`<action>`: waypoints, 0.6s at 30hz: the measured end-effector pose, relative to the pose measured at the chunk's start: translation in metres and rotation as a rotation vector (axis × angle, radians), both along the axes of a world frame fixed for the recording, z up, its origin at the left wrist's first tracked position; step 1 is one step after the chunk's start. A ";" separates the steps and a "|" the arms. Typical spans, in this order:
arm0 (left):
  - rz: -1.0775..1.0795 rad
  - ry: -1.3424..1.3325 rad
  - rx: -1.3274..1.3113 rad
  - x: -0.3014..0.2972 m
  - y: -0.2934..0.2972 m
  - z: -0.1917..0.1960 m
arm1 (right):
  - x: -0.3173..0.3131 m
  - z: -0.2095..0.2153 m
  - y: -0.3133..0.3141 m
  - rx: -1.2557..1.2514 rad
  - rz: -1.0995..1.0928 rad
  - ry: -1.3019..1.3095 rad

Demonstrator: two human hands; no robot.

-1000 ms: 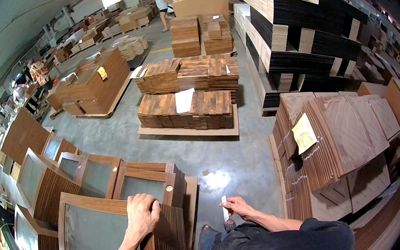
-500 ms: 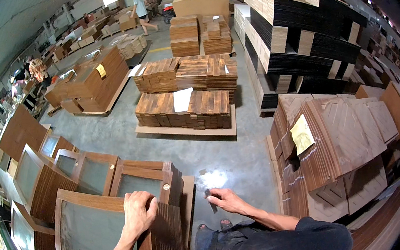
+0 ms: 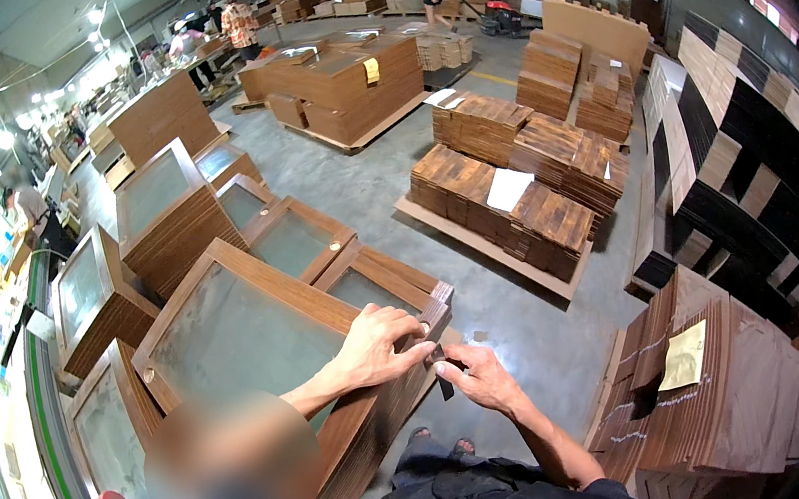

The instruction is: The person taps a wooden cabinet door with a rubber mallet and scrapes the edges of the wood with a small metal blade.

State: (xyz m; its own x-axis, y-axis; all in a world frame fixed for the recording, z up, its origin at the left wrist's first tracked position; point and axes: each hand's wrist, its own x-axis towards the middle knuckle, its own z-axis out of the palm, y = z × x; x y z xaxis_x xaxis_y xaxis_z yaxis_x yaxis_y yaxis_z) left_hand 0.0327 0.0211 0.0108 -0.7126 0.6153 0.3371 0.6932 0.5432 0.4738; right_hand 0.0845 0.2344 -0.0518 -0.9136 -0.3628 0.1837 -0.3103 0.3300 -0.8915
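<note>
A: Left hand [image 3: 377,343] clamps the near framed panel [image 3: 261,348] corner; right hand [image 3: 477,378] pinches a small dark piece [image 3: 444,377] beside it.
B: Yellow label [image 3: 372,69] far, on stacked boards [image 3: 338,86].

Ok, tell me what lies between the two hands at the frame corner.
In the head view, almost nothing: left hand rests on the wooden door frame corner, right hand pinches a small dark piece beside it.

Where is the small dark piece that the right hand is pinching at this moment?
In the head view, just below centre: the small dark piece hangs from the right hand, against the near corner of the top wooden framed panel, right beside the left hand.
</note>
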 end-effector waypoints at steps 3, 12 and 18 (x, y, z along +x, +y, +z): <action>0.001 0.007 0.001 0.000 -0.002 -0.002 | -0.001 0.010 -0.004 0.003 0.007 0.002; -0.024 -0.010 0.003 -0.002 0.000 -0.004 | -0.004 0.004 -0.009 0.009 -0.007 -0.002; -0.047 0.000 0.007 -0.005 -0.005 -0.008 | -0.006 0.007 -0.015 -0.007 -0.029 0.033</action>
